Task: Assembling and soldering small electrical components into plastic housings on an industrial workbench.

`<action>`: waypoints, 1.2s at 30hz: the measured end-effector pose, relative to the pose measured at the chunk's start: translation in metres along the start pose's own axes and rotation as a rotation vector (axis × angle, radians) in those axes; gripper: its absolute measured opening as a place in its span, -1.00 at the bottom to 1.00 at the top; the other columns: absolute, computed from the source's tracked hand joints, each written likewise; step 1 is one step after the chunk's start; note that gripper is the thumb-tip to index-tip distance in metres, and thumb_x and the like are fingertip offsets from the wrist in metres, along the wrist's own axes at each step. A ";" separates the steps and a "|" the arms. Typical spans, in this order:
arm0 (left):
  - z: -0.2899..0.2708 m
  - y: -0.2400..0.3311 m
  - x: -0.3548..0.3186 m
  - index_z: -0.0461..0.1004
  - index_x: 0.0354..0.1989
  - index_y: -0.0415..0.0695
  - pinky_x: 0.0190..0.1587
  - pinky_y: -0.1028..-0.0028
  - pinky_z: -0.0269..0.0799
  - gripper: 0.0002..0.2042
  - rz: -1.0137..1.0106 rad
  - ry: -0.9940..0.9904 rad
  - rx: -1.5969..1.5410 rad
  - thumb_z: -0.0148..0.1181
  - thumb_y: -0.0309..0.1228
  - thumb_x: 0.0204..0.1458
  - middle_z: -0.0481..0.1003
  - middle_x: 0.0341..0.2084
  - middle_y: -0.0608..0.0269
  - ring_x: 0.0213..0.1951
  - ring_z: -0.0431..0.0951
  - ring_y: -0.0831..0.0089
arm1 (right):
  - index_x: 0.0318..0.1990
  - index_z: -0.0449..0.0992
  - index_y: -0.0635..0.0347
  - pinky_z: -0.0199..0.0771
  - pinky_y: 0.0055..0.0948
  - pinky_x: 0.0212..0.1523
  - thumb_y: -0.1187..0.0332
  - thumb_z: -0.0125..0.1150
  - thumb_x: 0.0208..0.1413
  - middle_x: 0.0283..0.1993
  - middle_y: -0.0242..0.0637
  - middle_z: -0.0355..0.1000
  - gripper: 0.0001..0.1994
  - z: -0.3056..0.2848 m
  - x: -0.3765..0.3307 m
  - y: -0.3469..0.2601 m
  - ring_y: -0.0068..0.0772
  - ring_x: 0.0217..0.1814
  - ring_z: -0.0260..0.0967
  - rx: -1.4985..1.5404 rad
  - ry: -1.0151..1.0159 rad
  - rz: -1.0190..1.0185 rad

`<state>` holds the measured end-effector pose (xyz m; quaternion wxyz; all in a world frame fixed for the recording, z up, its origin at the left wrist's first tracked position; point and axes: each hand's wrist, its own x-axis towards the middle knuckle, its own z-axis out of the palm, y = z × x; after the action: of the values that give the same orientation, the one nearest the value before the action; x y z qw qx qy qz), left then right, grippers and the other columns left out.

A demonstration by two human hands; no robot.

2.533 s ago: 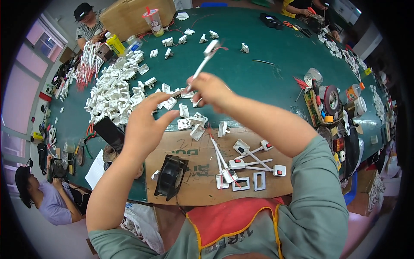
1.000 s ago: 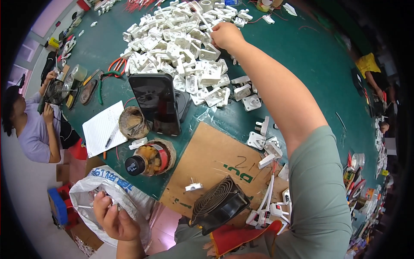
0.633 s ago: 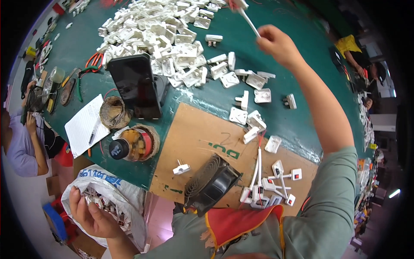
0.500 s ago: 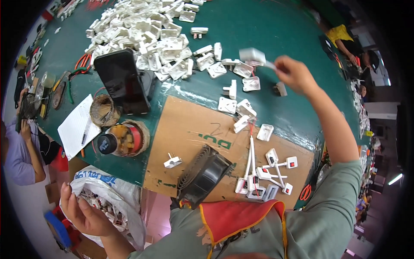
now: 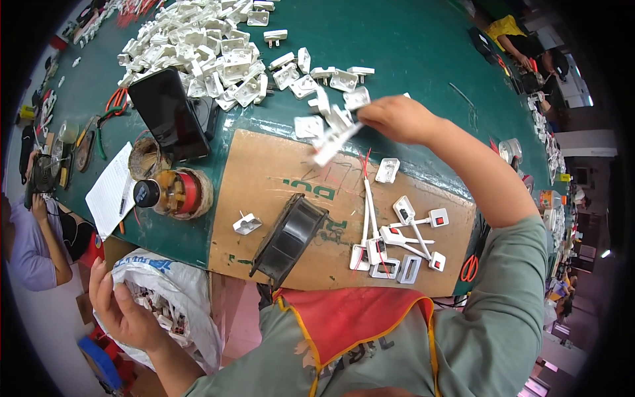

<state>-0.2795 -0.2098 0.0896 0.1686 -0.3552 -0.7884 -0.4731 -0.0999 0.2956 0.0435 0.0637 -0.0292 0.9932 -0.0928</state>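
Noted on the table (image 5: 413, 46), far left, a heap of plug housings (image 5: 198, 53); just in front, a phone (image 5: 169, 116). Located a jar (image 5: 177, 193) left of the cardboard sheet (image 5: 251, 178), a notepad (image 5: 108, 192) farther left. Recorded on the sheet a fan (image 5: 290, 239) between a lone plug (image 5: 247, 225) and several cabled switches (image 5: 377, 250). Observed the right hand (image 5: 400, 119) above the table behind the sheet, a held piece (image 5: 337, 142) at the fingertips; the left hand (image 5: 124, 309) at the left side of a sack (image 5: 204, 317) before the table.

Green block letters (image 5: 322, 192) stand on the cardboard sheet (image 5: 254, 175), blue ones on the white sack (image 5: 204, 314), dark ones across the grey-green shirt (image 5: 377, 364); any writing on the paper pad (image 5: 109, 192) is too small to read
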 end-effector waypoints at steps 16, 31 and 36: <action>0.004 0.013 -0.001 0.41 -0.09 -0.33 0.22 0.18 0.23 -0.82 -0.063 0.023 0.019 0.01 -0.56 0.16 0.43 0.01 -0.03 0.12 0.39 0.08 | -0.16 0.51 0.02 0.46 -0.12 -0.13 0.34 0.00 0.15 -0.19 -0.16 0.53 -0.82 0.006 0.177 0.017 -0.04 -0.12 0.48 -0.077 0.240 0.317; -0.008 -0.001 -0.012 0.40 -0.06 -0.38 0.21 0.26 0.25 -0.80 -0.111 0.029 0.118 -0.06 -0.57 0.22 0.44 0.01 -0.03 0.08 0.42 0.16 | -0.12 0.49 0.05 0.52 -0.26 -0.15 0.40 0.15 0.10 -0.19 -0.23 0.49 -0.81 0.000 -0.134 -0.003 -0.19 -0.15 0.48 -0.006 0.117 -0.029; 0.003 0.018 0.000 0.40 -0.06 -0.39 0.24 0.24 0.20 -0.80 -0.070 0.024 0.011 -0.07 -0.58 0.21 0.42 0.03 -0.04 0.11 0.39 0.14 | -0.16 0.51 0.11 0.49 -0.21 -0.21 0.42 0.15 0.10 -0.20 -0.18 0.50 -0.84 0.015 -0.152 -0.002 -0.13 -0.23 0.47 -0.099 0.095 0.281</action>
<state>-0.2665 -0.2023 0.0992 0.1633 -0.3209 -0.8008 -0.4787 0.0525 0.3014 0.0478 0.0276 0.1112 0.9928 -0.0353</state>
